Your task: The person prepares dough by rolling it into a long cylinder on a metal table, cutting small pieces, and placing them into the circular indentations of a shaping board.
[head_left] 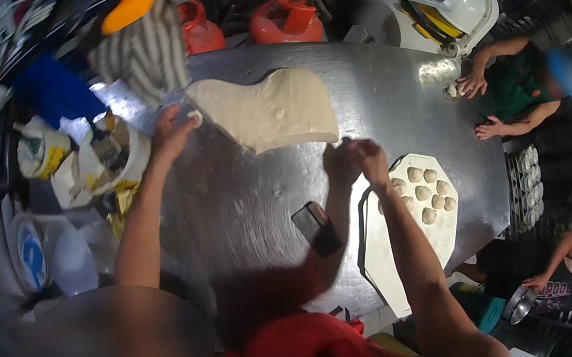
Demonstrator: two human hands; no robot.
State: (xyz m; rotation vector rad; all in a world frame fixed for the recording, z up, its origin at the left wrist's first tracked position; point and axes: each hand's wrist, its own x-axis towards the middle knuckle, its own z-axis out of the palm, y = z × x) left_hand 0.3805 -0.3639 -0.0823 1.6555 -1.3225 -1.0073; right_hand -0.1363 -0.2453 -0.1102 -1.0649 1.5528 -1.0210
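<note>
My left hand (339, 163), with a dark band on its wrist, meets my right hand (373, 164) over the steel table. The fingers of both are drawn together; what lies between them is hidden and blurred. Just beyond them spreads a large slab of pale dough (274, 108). Under my right forearm lies a white octagonal tray (386, 268), with several dough balls (422, 193) on its far right part. A phone (309, 220) rests on the table beside my left wrist. At the slab's left end, a co-worker's hand (172, 131) holds a small dough piece (196, 118).
Left are a white bucket (136, 155) and a blue container (56, 89). Red gas cylinders (285, 22) stand beyond the far edge. At right, a person in a blue cap (563, 72) handles dough pieces (453, 91); another holds a metal bowl (520, 304).
</note>
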